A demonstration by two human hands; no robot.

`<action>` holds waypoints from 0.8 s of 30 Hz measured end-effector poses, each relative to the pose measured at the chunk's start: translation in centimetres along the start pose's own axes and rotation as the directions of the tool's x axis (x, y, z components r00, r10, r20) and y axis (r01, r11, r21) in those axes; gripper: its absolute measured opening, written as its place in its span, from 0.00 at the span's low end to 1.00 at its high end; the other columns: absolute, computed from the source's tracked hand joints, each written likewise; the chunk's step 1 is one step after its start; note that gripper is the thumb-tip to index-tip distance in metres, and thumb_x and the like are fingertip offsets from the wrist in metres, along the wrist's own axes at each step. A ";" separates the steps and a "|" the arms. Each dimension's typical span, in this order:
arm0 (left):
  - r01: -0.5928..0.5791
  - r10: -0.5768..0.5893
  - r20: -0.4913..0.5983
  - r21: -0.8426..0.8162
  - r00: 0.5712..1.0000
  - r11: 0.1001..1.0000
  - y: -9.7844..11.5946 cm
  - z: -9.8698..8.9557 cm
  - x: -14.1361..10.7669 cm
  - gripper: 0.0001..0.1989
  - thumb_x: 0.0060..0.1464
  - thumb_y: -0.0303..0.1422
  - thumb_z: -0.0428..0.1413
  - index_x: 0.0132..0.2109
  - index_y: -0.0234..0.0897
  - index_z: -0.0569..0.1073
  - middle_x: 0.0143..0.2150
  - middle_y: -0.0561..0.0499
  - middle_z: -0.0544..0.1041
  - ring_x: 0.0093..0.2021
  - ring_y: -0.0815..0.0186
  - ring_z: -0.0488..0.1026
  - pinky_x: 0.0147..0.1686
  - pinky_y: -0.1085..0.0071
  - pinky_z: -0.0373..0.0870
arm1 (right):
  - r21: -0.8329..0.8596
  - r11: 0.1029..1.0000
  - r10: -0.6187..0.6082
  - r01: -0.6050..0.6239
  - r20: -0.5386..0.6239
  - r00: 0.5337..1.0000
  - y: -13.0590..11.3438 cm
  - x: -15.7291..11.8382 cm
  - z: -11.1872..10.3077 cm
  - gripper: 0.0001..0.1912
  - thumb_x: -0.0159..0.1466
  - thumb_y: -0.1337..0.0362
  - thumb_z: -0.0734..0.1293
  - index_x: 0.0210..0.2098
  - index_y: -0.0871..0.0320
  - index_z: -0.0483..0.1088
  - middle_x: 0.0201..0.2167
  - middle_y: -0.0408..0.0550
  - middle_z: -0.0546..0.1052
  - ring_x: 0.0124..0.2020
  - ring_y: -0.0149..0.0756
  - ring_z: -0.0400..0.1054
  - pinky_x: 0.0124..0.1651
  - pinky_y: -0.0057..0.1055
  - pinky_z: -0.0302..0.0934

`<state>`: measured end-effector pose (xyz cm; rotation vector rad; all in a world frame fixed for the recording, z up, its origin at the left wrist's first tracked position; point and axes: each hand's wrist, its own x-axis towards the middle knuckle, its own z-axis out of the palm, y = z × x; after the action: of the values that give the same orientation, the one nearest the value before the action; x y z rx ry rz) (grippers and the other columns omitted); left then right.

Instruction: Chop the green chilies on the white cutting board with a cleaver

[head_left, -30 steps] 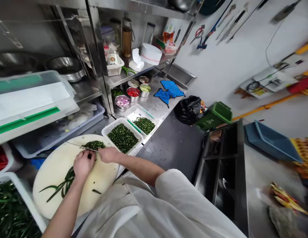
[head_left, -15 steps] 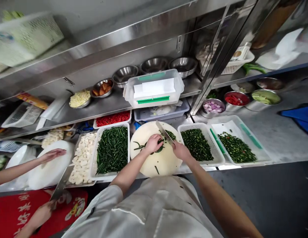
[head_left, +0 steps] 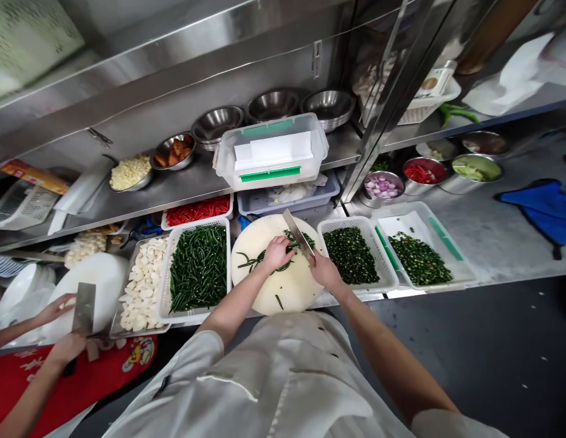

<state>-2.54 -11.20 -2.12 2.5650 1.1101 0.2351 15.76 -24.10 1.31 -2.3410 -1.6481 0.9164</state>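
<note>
On the round white cutting board [head_left: 287, 292], my left hand [head_left: 278, 252] is closed over long green chilies [head_left: 250, 261], fingers curled near the blade. My right hand [head_left: 323, 269] grips a knife [head_left: 298, 233], its blade slanting up and left beside my left fingertips. Chopped green pieces [head_left: 309, 240] lie around the blade's far side. A single chili [head_left: 279, 302] rests near the board's front edge. Whole green chilies [head_left: 198, 267] fill a white basket to the left. Chopped green chilies [head_left: 351, 255] are in a basket just right of the board.
A co-worker's hand [head_left: 69, 348] at the left holds a cleaver [head_left: 84, 308] over another round board [head_left: 104, 277]. White pieces [head_left: 143, 286] fill a tray between us. A clear box [head_left: 456, 267] stands right; a lidded box [head_left: 271, 152] sits on the shelf ahead.
The co-worker's cleaver has come up over the left board. My hands remain at the chilies, with the knife still beside my left fingers. The whole view has shifted slightly.
</note>
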 end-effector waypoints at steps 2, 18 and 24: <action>-0.064 0.065 0.024 -0.024 0.998 0.998 -0.5 -0.3 -0.1 0.15 0.67 0.42 0.60 0.54 0.39 0.77 0.55 0.43 0.76 0.58 0.53 0.69 0.62 0.57 0.68 | 0.000 1.000 0.013 -0.013 0.006 1.000 -0.3 -0.3 -0.1 0.21 0.80 0.57 0.53 0.64 0.57 0.67 0.47 0.57 0.84 0.49 0.44 0.79 0.49 0.31 0.62; -0.280 0.291 0.102 -0.111 0.951 0.954 -1.8 -2.2 -2.7 0.21 0.60 0.45 0.64 0.57 0.43 0.76 0.60 0.44 0.74 0.64 0.52 0.66 0.67 0.54 0.64 | -0.055 0.998 -0.012 0.015 0.056 0.998 -5.0 1.3 -3.4 0.18 0.78 0.60 0.56 0.60 0.58 0.72 0.53 0.61 0.83 0.55 0.46 0.78 0.54 0.34 0.65; -0.280 0.292 0.088 -0.127 0.952 0.952 -2.5 -1.9 -3.1 0.24 0.60 0.47 0.64 0.59 0.43 0.76 0.61 0.43 0.75 0.65 0.51 0.67 0.67 0.54 0.64 | -0.132 0.991 -0.011 0.020 0.066 0.998 -7.0 2.1 -2.8 0.18 0.78 0.60 0.58 0.58 0.60 0.73 0.53 0.64 0.82 0.55 0.48 0.78 0.55 0.35 0.67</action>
<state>-6.86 -11.43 -1.29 2.5955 0.6640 0.2213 12.11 -18.89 5.77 -2.4032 -1.8027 0.9160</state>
